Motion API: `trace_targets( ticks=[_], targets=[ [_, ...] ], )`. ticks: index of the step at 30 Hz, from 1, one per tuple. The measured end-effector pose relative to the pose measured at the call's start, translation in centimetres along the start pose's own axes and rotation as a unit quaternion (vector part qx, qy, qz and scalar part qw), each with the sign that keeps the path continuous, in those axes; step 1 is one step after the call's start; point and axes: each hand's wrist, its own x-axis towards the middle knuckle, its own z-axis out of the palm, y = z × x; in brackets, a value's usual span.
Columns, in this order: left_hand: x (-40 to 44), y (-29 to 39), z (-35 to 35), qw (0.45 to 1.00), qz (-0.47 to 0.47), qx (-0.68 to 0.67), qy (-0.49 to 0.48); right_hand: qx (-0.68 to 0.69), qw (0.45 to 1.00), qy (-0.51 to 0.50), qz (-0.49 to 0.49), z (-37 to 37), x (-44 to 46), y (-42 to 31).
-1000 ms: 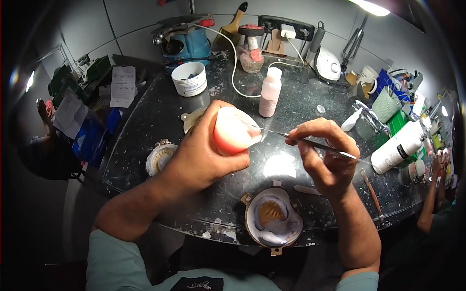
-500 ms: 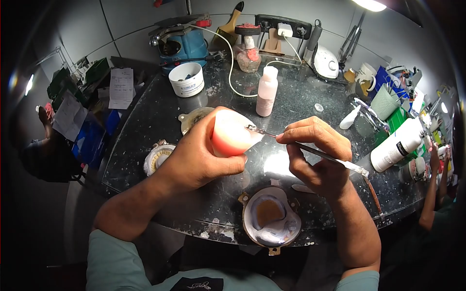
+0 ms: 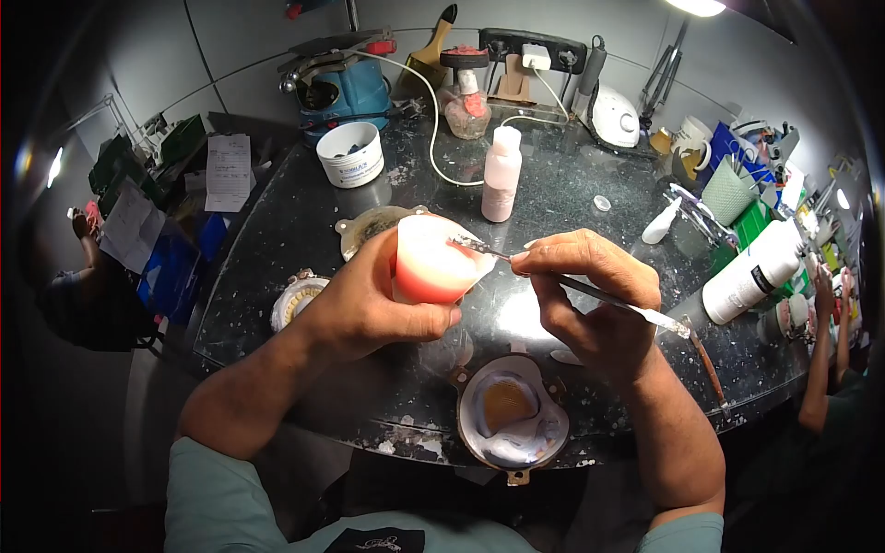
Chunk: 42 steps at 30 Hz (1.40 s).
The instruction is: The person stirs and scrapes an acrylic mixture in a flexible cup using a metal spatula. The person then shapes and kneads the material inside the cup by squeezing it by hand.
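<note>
My left hand (image 3: pixel 364 300) is wrapped around a mixing cup (image 3: pixel 433 267), translucent white with pink contents glowing through its wall. The cup leans, its pouring lip pointing right. In my right hand (image 3: pixel 595 295) is a thin metal spatula (image 3: pixel 590 290), gripped like a pen; its smeared tip sits inside the cup's mouth, and its whitish end points down to the right. Below the hands lies a dental flask half (image 3: pixel 512 415) with a whitish mould around a tan centre. Another flask part (image 3: pixel 378 230) lies behind my left hand, and a dental cast with teeth (image 3: pixel 300 300) stands left of my wrist.
A pink-filled bottle (image 3: pixel 501 175) and a white tub (image 3: pixel 351 155) stand behind the cup. At right are a large white bottle (image 3: pixel 751 274), a small dropper bottle (image 3: pixel 662 221) and a brown-handled tool (image 3: pixel 708 373). Other people's arms show at both sides.
My left hand and the cup have shifted slightly left and down, with the cup's mouth turned more toward me. The spatula has moved left along with it, its tip still in the cup.
</note>
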Motion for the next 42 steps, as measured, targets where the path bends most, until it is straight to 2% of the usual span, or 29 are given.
trace_targets(
  ticks=[7,11,15,17,21,25,28,31,33,36,39,41,42],
  targets=[
    [0.0,-0.2,0.1,0.998,-0.003,-0.059,-0.001,0.01,1.0,0.01,0.01,0.5,-0.3,0.0],
    [-0.1,0.0,0.7,0.998,-0.029,-0.059,-0.005,0.075,0.994,0.045,0.069,0.6,-0.5,0.3],
    [-0.1,-0.3,0.7,0.997,-0.009,-0.078,-0.016,0.142,0.97,0.116,0.161,0.7,-0.7,0.6],
    [0.3,-0.5,0.3,0.993,-0.007,-0.122,-0.003,0.197,0.95,0.143,0.195,0.6,-0.8,1.3],
    [0.3,0.3,1.0,0.98,0.007,-0.192,0.055,0.199,0.937,0.165,0.235,0.4,-0.8,1.6],
    [0.1,-0.3,0.5,0.988,-0.03,-0.145,0.042,0.159,0.952,0.16,0.207,0.7,-0.4,1.0],
    [0.2,-0.2,0.7,0.986,-0.036,-0.158,0.043,0.176,0.949,0.141,0.221,0.7,-0.5,0.9],
    [0.6,-0.1,1.1,0.968,-0.011,-0.252,-0.005,0.166,0.958,0.112,0.207,0.8,-0.6,0.8],
    [0.8,-0.6,1.1,0.963,0.01,-0.271,-0.006,0.044,0.988,0.038,0.146,0.5,-0.5,1.0],
    [1.0,-0.8,0.7,0.956,0.041,-0.289,0.004,-0.03,0.998,-0.019,0.046,1.1,-0.4,1.0],
    [1.0,-0.5,0.4,0.951,0.074,-0.298,0.021,-0.014,0.997,-0.026,0.067,0.7,0.0,0.6],
    [0.9,-0.6,0.9,0.949,0.091,-0.296,0.061,0.05,0.982,0.034,0.178,0.2,-0.8,0.7],
    [1.1,-0.5,0.6,0.943,0.114,-0.305,0.072,0.056,0.98,0.062,0.181,0.0,-0.7,0.6]
  ],
)
